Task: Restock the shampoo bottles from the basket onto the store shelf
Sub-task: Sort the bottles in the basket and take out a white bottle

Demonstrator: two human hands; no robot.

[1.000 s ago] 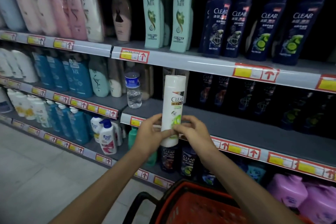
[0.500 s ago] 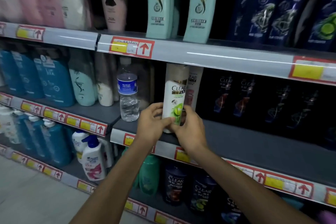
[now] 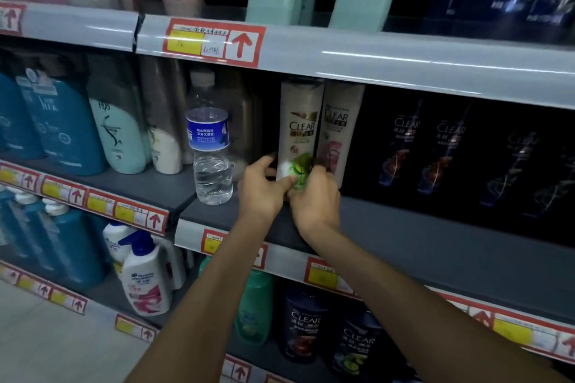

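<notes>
l hand [image 3: 264, 186] + r hand [image 3: 314, 199] both curling round base of white clear bottle [image 3: 300, 127] | bottle sitting upright on mid shelf [image 3: 404, 227], just beside pink-label bottle [image 3: 339, 134] | risk: uneven release tipping it twd water bottle [image 3: 211, 149]

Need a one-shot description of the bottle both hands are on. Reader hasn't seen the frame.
Find the grey middle shelf with the water bottle. Right of it is a white CLEAR bottle, gripped low by the left hand and right hand. Its label art is green; the white neighbour on its right shows pink.
</notes>
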